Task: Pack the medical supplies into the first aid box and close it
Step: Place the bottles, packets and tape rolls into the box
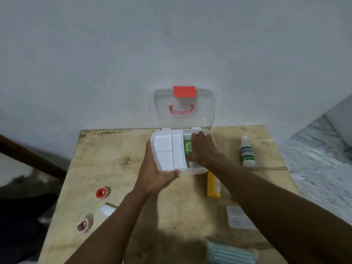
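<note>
Green-labelled packet [187, 149] sits in the open first aid box [198, 170] under the right hand [202, 148], whose fingers [196, 136] clench it, while the left hand [154, 172] grasps the box's near corner; forced down beside the white tray [167, 151], it may jam.

The clear plastic first aid box [198, 171] has a red latch [184, 91] and a white tray [168, 152]; the white bottle [247, 152] has green stripes.

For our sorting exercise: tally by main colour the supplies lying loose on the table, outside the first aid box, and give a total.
Red: 1, tape roll
White: 2, small white roll, white bottle with green bands
Pink: 1, clear packet
Yellow: 1, yellow bottle
Clear: 1, clear case
Pale blue: 1, face masks
Total: 7
</note>
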